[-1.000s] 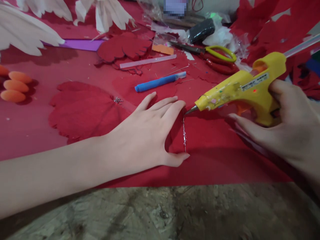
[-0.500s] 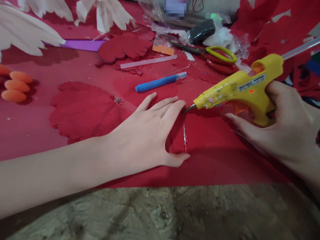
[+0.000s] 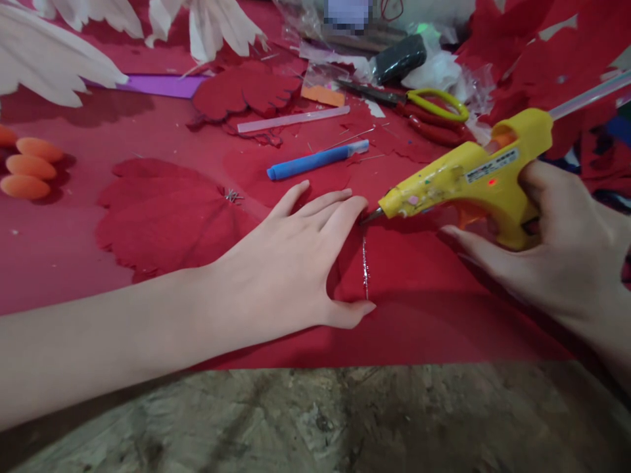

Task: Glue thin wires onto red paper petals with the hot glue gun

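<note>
Over the last second the glue gun (image 3: 468, 180) has slid leftward and a little up, so its nozzle now sits at the top of the shiny glue line (image 3: 365, 266), almost touching the left hand's fingertips (image 3: 357, 205); the bead looks laid along its full run, though whether glue flows right now is hard to tell in this view.

On the far left lie orange ovals (image 3: 30, 167) and a scalloped red petal (image 3: 162, 220). The left hand (image 3: 290, 263) rests flat and spread on the red sheet (image 3: 419, 315), fingers extended, thumb (image 3: 352, 312) stretched out to the foot of the glue line, gripping nothing, only pressing the sheet down. The glue line runs between forefinger and thumb.

Behind the hand lie a blue pen (image 3: 313, 162) and a clear glue stick (image 3: 293, 119); further right, scissors (image 3: 424, 108).

The right hand (image 3: 557, 249) is clenched round the gun's handle, one finger stretched beneath the trigger.
</note>
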A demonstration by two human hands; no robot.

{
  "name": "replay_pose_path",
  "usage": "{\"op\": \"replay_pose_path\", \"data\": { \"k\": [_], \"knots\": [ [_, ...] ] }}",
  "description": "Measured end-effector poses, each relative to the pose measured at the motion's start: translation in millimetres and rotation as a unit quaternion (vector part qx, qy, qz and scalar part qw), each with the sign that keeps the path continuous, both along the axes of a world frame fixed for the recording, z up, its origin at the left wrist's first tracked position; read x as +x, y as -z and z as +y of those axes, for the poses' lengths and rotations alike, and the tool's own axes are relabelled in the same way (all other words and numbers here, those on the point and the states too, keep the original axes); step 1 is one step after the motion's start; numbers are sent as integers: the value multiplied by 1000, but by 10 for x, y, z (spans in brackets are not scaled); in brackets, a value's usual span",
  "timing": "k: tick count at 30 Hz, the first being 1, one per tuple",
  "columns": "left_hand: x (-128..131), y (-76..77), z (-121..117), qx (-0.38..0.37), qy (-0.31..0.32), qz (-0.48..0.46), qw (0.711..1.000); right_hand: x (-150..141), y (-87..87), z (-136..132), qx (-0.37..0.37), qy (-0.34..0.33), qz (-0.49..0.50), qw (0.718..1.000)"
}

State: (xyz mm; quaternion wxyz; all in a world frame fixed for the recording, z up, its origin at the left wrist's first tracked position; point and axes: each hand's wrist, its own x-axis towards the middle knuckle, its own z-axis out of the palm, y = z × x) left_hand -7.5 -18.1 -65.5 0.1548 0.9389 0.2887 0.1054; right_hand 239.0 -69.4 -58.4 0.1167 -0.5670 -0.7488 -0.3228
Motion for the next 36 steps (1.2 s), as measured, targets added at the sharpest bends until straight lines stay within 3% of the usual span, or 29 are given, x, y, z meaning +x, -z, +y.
{"op": "replay_pose_path", "data": {
  "k": [16, 21, 24, 31, 36],
  "knots": [
    [-8, 7, -1, 0, 6, -15, 1000, 9, -39, -73, -58, 11, 66, 996],
    [-6, 8, 2, 2, 3, -13, 1000, 3, -28, -49, -2, 10, 16, 1000],
    [-5, -1, 1, -2, 3, -11, 1000, 27, -41, -62, -46, -7, 42, 998],
    [-10, 4, -1, 0, 4, -12, 1000, 32, -87, -110, -152, 66, 126, 978],
    [-7, 5, 6, 2, 2, -9, 1000, 26, -21, -56, -38, 23, 59, 997]
  ]
}}
